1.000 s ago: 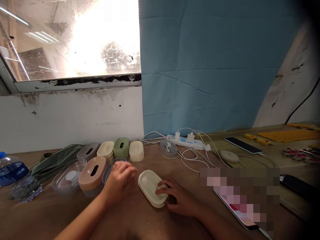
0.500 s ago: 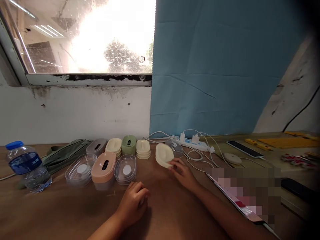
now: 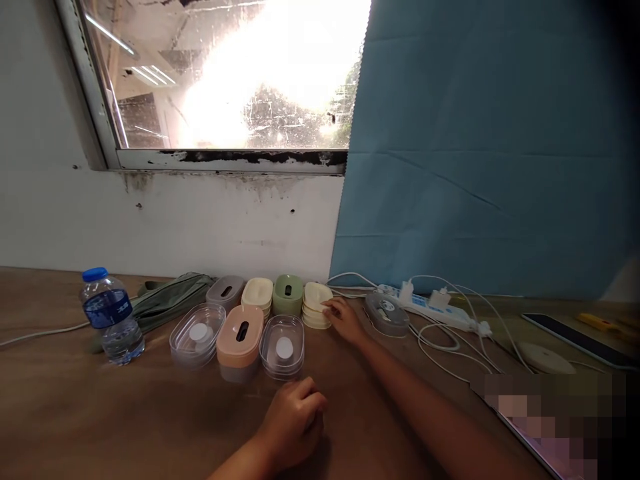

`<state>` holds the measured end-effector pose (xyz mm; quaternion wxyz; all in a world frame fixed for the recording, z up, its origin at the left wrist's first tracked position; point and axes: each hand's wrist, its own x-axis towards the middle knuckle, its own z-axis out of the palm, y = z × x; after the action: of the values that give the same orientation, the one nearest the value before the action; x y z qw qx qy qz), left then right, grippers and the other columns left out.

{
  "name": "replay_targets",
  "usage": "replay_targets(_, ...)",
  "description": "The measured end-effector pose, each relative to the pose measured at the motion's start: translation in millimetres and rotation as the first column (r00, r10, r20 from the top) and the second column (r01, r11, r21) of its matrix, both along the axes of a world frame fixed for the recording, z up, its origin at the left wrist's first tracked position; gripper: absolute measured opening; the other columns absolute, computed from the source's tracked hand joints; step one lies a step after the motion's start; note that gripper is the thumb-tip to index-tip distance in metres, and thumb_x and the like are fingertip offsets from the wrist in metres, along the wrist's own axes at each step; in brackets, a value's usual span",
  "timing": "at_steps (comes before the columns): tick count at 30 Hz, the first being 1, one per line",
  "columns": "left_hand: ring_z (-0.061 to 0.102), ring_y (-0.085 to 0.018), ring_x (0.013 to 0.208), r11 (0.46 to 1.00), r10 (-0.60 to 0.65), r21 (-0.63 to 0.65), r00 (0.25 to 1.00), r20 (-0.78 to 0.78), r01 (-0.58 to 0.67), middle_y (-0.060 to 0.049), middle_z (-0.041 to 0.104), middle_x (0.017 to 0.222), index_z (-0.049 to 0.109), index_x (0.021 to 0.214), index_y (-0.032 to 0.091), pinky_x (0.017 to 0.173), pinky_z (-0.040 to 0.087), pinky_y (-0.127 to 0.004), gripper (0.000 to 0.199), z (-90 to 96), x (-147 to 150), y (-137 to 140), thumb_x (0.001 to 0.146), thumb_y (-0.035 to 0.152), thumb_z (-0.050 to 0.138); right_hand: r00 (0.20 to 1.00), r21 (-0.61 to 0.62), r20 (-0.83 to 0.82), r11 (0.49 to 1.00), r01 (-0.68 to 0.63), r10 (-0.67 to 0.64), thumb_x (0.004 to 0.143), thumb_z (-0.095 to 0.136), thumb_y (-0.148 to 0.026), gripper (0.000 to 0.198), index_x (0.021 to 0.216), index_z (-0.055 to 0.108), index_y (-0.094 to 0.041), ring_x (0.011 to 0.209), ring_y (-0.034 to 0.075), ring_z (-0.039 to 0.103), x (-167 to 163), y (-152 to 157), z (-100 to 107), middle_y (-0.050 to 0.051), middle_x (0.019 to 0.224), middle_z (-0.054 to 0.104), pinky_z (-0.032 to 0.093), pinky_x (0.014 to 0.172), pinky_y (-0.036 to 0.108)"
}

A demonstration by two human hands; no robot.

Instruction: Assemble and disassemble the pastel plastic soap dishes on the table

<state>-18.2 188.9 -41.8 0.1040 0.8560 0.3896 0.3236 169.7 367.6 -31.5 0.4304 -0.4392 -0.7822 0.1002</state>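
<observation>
My right hand (image 3: 344,320) pinches the right edge of a shallow cream oval tray (image 3: 317,293) on top of a stack of similar trays. Below the clear plastic container (image 3: 283,347), my left hand (image 3: 299,419) rests on the table with curled fingers; their inner side is hidden. Left of that container stands a peach-lidded box (image 3: 241,333) with a dark slot. A second clear container (image 3: 197,333) lies beyond it. Behind them sit a grey lidded box (image 3: 225,291), another cream tray stack (image 3: 257,292) and a green lidded box (image 3: 289,292).
To the left stand a water bottle (image 3: 113,317) and a green fabric bag (image 3: 173,299). On the right are a grey round-cornered case (image 3: 387,315), a white power strip (image 3: 433,308) with looping cables, a phone (image 3: 580,339) and a partly blurred-out tablet (image 3: 527,437).
My right hand has carried the cream tray left, from beside the grey case onto the cream stack. The view has swung left. My left hand stays curled near the clear container.
</observation>
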Motion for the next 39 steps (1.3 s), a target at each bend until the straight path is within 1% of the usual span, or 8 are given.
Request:
replay_targets(6,0.053,-0.013,0.067,1.000,-0.022,-0.008,0.999,-0.039,0.021,-0.002,0.056,0.078,0.055,0.079,0.020,0.058,0.035,-0.022,0.021,-0.9,2,0,0.067,0.004,0.048,0.997,0.024,0.074,0.999,-0.037,0.035,0.083,0.042,-0.023,0.026,0.098,0.063,-0.018,0.099,0.022,0.051,3,-9,-3,0.008,0.099,0.057,0.039,0.090,0.041)
replay_targets(12,0.053,-0.012,0.067,0.999,-0.032,-0.036,0.999,-0.005,0.031,-0.002,0.055,0.080,0.054,0.079,0.020,0.058,0.036,-0.021,0.020,0.4,2,1,0.069,0.004,0.046,0.981,0.041,0.173,0.994,-0.097,0.088,0.082,0.042,-0.017,0.027,0.101,0.062,-0.019,0.100,0.023,0.051,8,-10,9,0.009,0.103,0.058,0.038,0.090,0.041)
replay_targets(26,0.052,-0.012,0.068,0.995,-0.042,-0.088,0.998,0.049,0.046,-0.003,0.054,0.078,0.053,0.077,0.020,0.060,0.038,-0.020,0.018,2.7,1,3,0.071,0.005,0.045,0.922,0.046,0.375,0.991,-0.122,0.096,0.083,0.048,-0.024,0.026,0.106,0.060,-0.024,0.098,0.021,0.052,9,-22,20,0.003,0.103,0.062,0.039,0.089,0.036)
replay_targets(29,0.052,-0.012,0.067,0.996,-0.040,-0.083,0.998,0.057,0.045,-0.004,0.054,0.078,0.053,0.076,0.020,0.059,0.038,-0.020,0.018,2.8,1,3,0.071,0.004,0.045,0.921,0.053,0.390,0.998,-0.017,-0.005,0.081,0.051,-0.029,0.033,0.113,0.055,-0.025,0.107,0.021,0.048,17,-23,24,0.003,0.114,0.056,0.036,0.094,0.034)
replay_targets(31,0.052,-0.012,0.066,0.996,-0.041,-0.074,0.997,0.060,0.045,-0.004,0.054,0.077,0.052,0.075,0.019,0.059,0.038,-0.020,0.017,2.8,1,3,0.071,0.005,0.044,0.917,0.063,0.365,0.987,0.148,-0.161,0.081,0.050,-0.033,0.041,0.120,0.049,-0.021,0.114,0.023,0.043,30,-19,25,0.008,0.122,0.049,0.032,0.098,0.036)
replay_targets(35,0.052,-0.012,0.066,0.997,-0.043,-0.054,0.997,0.066,0.047,-0.004,0.054,0.077,0.053,0.074,0.018,0.059,0.039,-0.019,0.016,2.1,2,4,0.069,0.005,0.044,0.797,0.012,0.318,0.843,0.538,-0.514,0.071,0.059,-0.034,0.062,0.125,0.039,-0.009,0.119,0.039,0.034,68,-7,20,0.021,0.129,0.035,0.027,0.096,0.049)
replay_targets(37,0.052,-0.012,0.065,0.998,-0.039,-0.043,0.997,0.071,0.042,-0.004,0.054,0.076,0.054,0.074,0.018,0.058,0.039,-0.019,0.017,1.5,2,5,0.068,0.004,0.045,0.729,-0.031,0.342,0.768,0.639,-0.593,0.063,0.067,-0.036,0.072,0.124,0.039,-0.009,0.116,0.044,0.035,85,-3,14,0.024,0.131,0.032,0.029,0.093,0.052)
replay_targets(39,0.053,-0.011,0.064,0.999,-0.044,-0.028,0.996,0.077,0.046,-0.004,0.055,0.075,0.054,0.073,0.017,0.057,0.039,-0.018,0.018,0.6,2,6,0.067,0.003,0.045,0.688,-0.046,0.380,0.730,0.682,-0.618,0.058,0.071,-0.036,0.076,0.123,0.041,-0.011,0.117,0.047,0.033,96,0,9,0.023,0.134,0.028,0.026,0.094,0.052)
